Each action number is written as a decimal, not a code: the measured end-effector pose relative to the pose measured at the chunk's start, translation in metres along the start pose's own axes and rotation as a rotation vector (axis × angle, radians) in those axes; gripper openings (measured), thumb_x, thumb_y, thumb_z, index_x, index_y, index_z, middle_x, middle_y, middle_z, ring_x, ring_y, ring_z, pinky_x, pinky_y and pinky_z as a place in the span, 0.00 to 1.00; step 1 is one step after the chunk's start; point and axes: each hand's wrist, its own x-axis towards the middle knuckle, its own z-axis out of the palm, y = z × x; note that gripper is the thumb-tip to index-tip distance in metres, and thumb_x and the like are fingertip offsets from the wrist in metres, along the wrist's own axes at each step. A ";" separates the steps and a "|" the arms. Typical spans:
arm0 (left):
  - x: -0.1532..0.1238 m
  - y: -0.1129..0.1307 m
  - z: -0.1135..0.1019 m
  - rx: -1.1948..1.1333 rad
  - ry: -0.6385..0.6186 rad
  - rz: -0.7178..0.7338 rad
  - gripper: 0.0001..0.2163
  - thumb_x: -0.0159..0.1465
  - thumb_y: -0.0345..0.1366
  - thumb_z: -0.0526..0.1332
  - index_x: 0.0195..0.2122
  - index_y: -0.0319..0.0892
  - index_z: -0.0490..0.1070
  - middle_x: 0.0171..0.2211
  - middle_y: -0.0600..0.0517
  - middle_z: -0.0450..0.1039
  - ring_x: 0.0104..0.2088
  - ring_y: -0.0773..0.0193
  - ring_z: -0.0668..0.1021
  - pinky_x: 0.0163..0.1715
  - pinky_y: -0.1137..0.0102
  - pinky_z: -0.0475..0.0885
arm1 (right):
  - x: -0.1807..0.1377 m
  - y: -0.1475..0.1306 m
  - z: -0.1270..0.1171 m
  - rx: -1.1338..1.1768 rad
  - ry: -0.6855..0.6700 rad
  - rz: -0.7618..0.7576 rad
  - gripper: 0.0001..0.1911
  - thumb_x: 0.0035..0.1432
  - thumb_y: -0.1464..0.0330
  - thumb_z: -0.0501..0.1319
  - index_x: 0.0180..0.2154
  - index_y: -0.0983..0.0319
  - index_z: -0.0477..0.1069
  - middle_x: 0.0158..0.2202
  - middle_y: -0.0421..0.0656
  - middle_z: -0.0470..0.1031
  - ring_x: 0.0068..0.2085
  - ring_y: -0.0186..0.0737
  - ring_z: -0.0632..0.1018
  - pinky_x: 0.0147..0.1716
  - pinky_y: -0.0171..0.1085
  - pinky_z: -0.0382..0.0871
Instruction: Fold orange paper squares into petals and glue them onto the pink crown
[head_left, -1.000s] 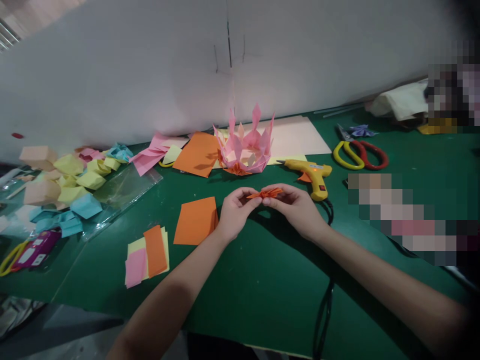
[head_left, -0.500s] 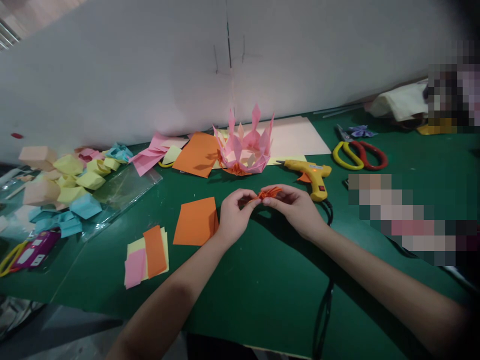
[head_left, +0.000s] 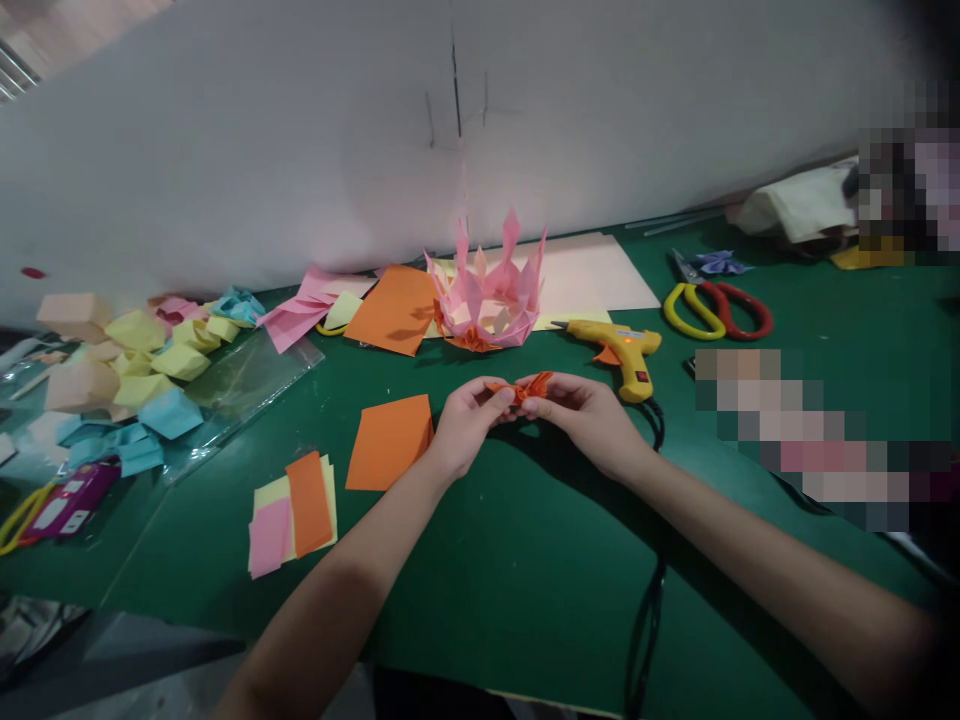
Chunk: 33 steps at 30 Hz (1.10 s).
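Between my two hands is a small folded orange paper piece (head_left: 532, 387), pleated and bunched at its middle. My left hand (head_left: 474, 418) pinches its left side, thumb on top. From the other side my right hand (head_left: 589, 405) grips it with thumb and fingers closed; part of the paper is hidden by the fingers. Just beyond stands a pink folded-paper crown (head_left: 491, 295) with orange folded pieces (head_left: 478, 341) at its base. A yellow glue gun (head_left: 622, 350) lies right of the crown, near my right hand. Orange paper sheets (head_left: 388, 440) lie left of my left hand.
Scissors (head_left: 694, 310) with yellow and red handles lie at the right, by a purple paper piece (head_left: 722, 262). Small paper slips (head_left: 309, 505) and a pile of folded paper boxes (head_left: 139, 350) are on the left. A black cord (head_left: 652, 610) crosses the green table (head_left: 517, 600).
My fingers have shifted on the orange paper piece. My left thumb now lies further over it, and the pleated end stands up more. Other things stay where they were.
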 end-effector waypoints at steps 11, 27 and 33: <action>0.002 0.004 -0.006 -0.155 -0.085 -0.225 0.15 0.43 0.40 0.74 0.27 0.38 0.73 0.22 0.56 0.70 0.26 0.72 0.74 0.37 0.70 0.70 | -0.002 -0.003 0.003 0.009 -0.034 -0.025 0.12 0.45 0.60 0.69 0.29 0.60 0.74 0.31 0.40 0.75 0.31 0.34 0.73 0.35 0.36 0.71; 0.002 0.000 -0.003 0.082 0.064 0.139 0.10 0.52 0.38 0.68 0.31 0.41 0.70 0.30 0.54 0.71 0.33 0.68 0.75 0.40 0.67 0.72 | 0.000 -0.003 0.002 0.107 0.064 0.028 0.16 0.49 0.57 0.66 0.36 0.61 0.76 0.25 0.37 0.68 0.23 0.28 0.61 0.22 0.32 0.56; -0.004 0.003 -0.004 0.578 0.114 0.429 0.05 0.54 0.36 0.67 0.31 0.43 0.76 0.35 0.50 0.76 0.36 0.63 0.77 0.41 0.65 0.72 | 0.001 0.000 0.000 0.120 0.083 0.025 0.15 0.49 0.56 0.66 0.35 0.60 0.76 0.25 0.38 0.67 0.23 0.29 0.60 0.22 0.33 0.54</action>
